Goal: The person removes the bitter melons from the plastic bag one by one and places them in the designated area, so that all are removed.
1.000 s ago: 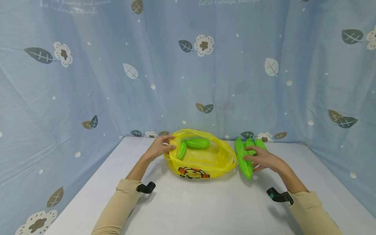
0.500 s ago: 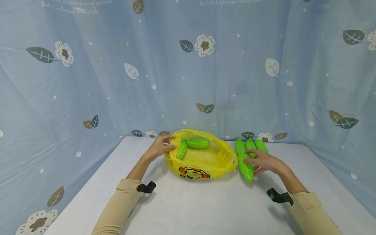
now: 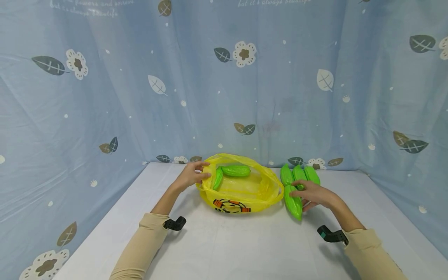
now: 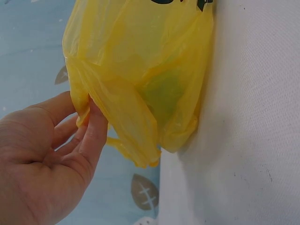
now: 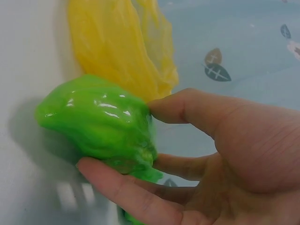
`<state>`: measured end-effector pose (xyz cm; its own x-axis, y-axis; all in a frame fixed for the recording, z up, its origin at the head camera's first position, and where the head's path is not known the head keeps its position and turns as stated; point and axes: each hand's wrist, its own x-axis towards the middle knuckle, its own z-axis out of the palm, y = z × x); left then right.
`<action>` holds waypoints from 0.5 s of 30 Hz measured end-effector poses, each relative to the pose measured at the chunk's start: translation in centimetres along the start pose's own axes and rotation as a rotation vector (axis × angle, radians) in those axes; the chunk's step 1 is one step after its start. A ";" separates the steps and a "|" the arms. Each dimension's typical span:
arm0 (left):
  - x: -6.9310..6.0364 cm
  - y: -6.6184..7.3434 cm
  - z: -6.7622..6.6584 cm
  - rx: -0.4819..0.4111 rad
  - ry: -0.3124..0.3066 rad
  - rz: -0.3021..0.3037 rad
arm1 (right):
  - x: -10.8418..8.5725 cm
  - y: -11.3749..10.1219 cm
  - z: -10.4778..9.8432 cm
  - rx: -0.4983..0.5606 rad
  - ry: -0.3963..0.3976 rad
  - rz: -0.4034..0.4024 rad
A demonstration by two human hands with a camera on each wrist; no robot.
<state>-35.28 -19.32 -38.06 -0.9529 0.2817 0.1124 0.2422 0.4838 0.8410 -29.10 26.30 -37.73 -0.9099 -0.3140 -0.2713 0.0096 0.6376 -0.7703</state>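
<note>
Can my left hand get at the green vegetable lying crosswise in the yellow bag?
Probably yes: the open mouth of the yellow bag leaves the green vegetable uncovered, close to your left hand. Its grip is on the bag's rim, though, so it would likely need to let go first.

a thin yellow plastic bag (image 3: 265, 203) gapes open around two glossy green elongated vegetables (image 3: 236, 171). three matching vegetables (image 3: 286, 175) lie right of the bag, a tapered fourth vegetable (image 3: 293, 204) beside its near right edge.

Reads "but it's always beautiful" in pale script (image 3: 274, 3) at the top right of the blue curtain (image 3: 224, 99), and repeats faintly at the top left, under "flowers and" plus a last word too blurred to tell.
</note>
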 end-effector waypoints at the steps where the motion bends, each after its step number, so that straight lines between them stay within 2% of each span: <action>1: 0.0 0.0 0.0 0.001 0.000 -0.001 | 0.0 0.0 0.0 0.001 0.000 0.001; 15: -0.2 0.2 0.0 -0.003 -0.004 -0.001 | 0.5 0.8 0.0 -0.005 -0.012 0.014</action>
<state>-35.07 -19.31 -37.94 -0.9525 0.2842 0.1096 0.2408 0.4819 0.8425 -29.54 26.65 -38.43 -0.9047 -0.3130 -0.2889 0.0204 0.6456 -0.7634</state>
